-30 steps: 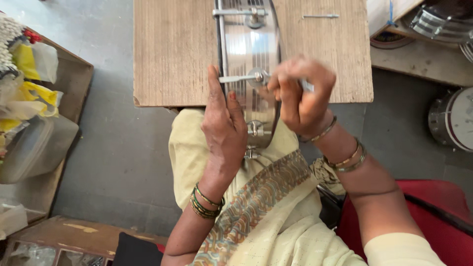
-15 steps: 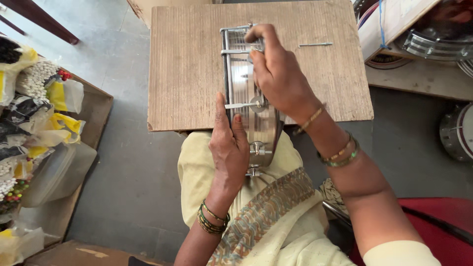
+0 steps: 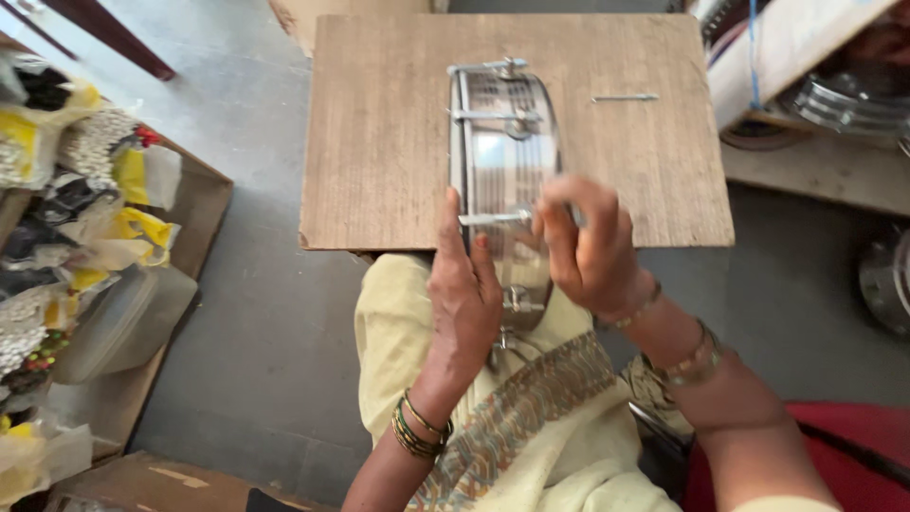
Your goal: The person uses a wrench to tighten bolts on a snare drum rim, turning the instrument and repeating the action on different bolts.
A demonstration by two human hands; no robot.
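Observation:
A shiny metal drum shell with tension rods stands on its edge on a wooden board, its near part leaning over my lap. My left hand lies flat against the shell's left side, fingers straight, steadying it. My right hand is closed around the right end of a horizontal tension rod on the shell. A loose metal rod lies on the board to the right of the shell.
A cardboard box at the left holds plastic bags of small parts. More metal drum shells sit at the upper right, another at the right edge. A red seat is at the lower right. The floor is grey concrete.
My right hand has come back from the shell's far end to the near tension rod. The view has shifted so the board sits lower in the frame.

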